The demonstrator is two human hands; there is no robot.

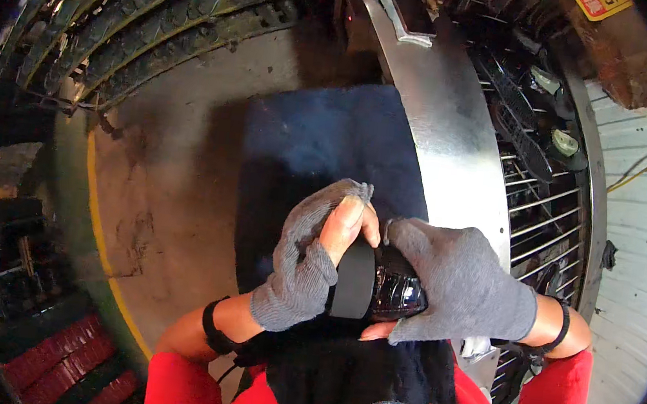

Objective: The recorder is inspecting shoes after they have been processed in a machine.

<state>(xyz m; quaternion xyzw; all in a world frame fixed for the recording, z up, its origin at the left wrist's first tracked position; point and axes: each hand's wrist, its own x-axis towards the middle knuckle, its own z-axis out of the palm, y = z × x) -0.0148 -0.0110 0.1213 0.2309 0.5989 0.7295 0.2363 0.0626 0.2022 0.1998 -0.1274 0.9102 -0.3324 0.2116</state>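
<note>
Between my two hands, in front of my chest, is a black shoe [353,284] with a flat, matte sole side and a glossy upper. My left hand [297,262], in a grey knit glove with the thumb tip bare, grips it from the left, thumb at its far end. From the right my right hand [465,284], gloved the same way, wraps over the glossy part with a bare thumb at the near edge. Much of the shoe is hidden by the gloves. Beneath and beyond my hands spreads a dark blue cloth [329,147].
A metal worktop [449,128] runs along the right, with a phone [412,12] lying at its far end. Beside it is a barred rack [540,217] holding several black shoes or soles [521,140]. Loaded shelves [161,19] stand far left; a yellow line [101,218] crosses the floor.
</note>
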